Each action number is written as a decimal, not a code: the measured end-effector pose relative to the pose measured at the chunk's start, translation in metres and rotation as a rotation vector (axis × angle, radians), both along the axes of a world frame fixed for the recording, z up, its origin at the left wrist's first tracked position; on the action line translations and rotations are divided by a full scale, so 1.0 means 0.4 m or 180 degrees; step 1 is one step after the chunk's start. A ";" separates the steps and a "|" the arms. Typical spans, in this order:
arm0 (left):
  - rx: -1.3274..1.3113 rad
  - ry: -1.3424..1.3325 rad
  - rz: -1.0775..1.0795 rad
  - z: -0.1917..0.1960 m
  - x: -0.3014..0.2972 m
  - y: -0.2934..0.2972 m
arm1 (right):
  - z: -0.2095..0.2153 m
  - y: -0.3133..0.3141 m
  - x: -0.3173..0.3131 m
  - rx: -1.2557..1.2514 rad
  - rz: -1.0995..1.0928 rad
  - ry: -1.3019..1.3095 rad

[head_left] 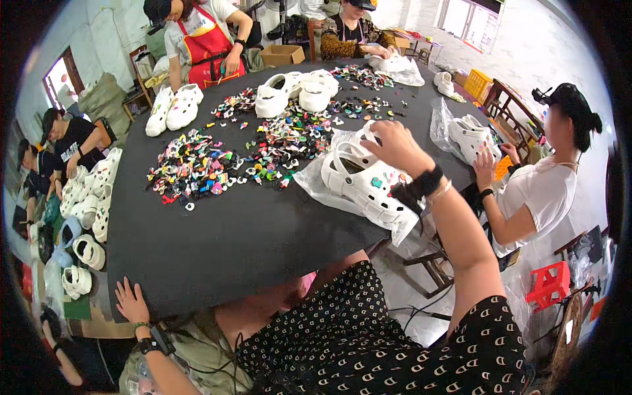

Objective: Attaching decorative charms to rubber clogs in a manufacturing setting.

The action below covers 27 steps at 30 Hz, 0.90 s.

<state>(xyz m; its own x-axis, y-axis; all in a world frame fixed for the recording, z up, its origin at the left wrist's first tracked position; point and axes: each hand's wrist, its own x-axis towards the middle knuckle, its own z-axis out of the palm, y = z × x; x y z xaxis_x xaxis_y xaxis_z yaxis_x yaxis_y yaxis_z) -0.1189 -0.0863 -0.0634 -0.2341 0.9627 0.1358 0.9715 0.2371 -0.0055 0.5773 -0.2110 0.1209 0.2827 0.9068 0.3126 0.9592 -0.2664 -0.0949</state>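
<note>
My left hand rests with fingers spread on the near left edge of the black table. At the right side of the table, my right hand reaches over a pair of white clogs, its fingers bent onto the rim of the farther clog. Part of that clog is hidden behind the hand. The nearer white clog carries a few colourful charms on its holed upper. Both sit on a crumpled clear plastic bag.
Piles of colourful shoe charms spread across the middle. More white clogs stand at the far side, and others are stacked at the left. Co-workers sit or stand around; one at the right touches white clogs. A red stool stands at the right.
</note>
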 end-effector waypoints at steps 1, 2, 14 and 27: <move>-0.0006 0.0028 0.0025 0.000 -0.009 -0.002 | 0.012 0.014 0.030 -0.0260 -0.0185 0.0063; 0.0025 0.0016 0.0031 0.003 -0.007 -0.002 | 0.009 0.027 0.066 -0.0520 -0.0380 0.0116; 0.0391 -0.0329 -0.0936 0.091 0.209 -0.042 | -0.089 0.127 0.101 -0.1944 -0.0184 0.0005; -0.3450 -0.6080 -0.0992 0.186 1.118 -0.125 | -0.050 -0.035 0.058 -0.0897 0.0610 0.0128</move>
